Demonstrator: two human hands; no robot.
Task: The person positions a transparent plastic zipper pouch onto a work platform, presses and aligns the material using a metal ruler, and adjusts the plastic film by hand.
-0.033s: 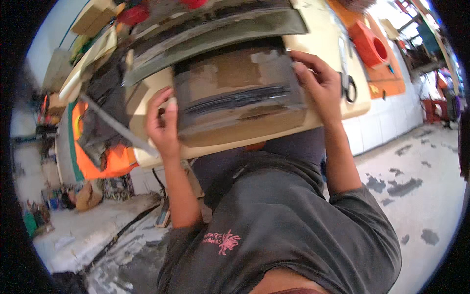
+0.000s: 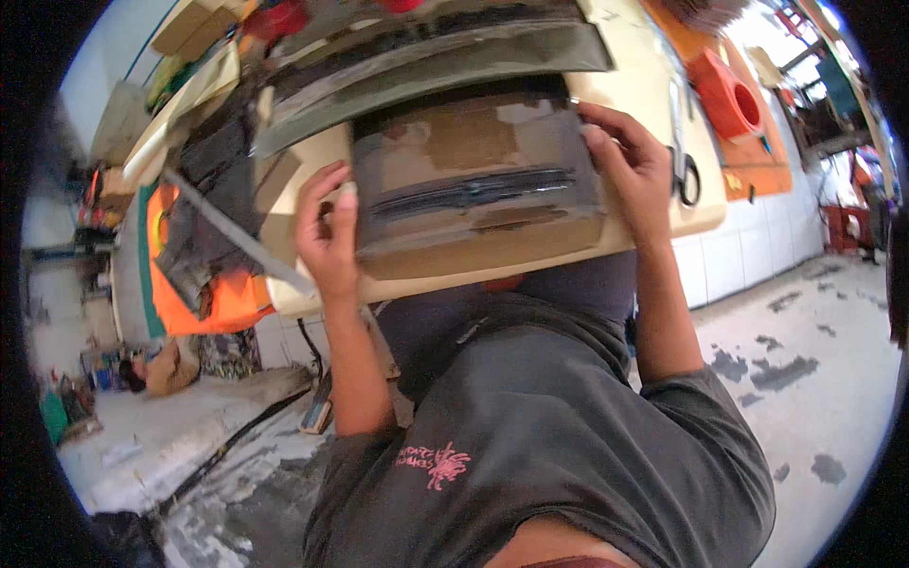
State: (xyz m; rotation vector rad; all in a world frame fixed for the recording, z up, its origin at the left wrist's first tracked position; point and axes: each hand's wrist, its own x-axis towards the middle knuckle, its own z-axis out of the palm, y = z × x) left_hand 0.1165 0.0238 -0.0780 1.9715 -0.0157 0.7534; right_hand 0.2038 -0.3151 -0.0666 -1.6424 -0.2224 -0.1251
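Note:
A flat brown panel (image 2: 445, 248) with a black zipper (image 2: 473, 192) across it lies on the cream table, close to its near edge. The zipper runs left to right and looks closed. My left hand (image 2: 329, 232) is at the panel's left edge, thumb against it and fingers curled. At the upper right edge, my right hand (image 2: 632, 166) pinches the panel between thumb and index finger. Just beyond the panel, a long dark olive strip (image 2: 426, 85) overlaps its far side.
Black-handled scissors (image 2: 686, 180) lie right of my right hand. Farther right stands a red hollow block (image 2: 727, 95) on an orange surface. A grey strip (image 2: 237, 232) and dark material (image 2: 204, 161) lie left. The cream table's (image 2: 696, 216) rounded corner is at right.
The whole view has shifted a little, so everything sits slightly farther right in the picture. Both hands keep their places at the panel's edges.

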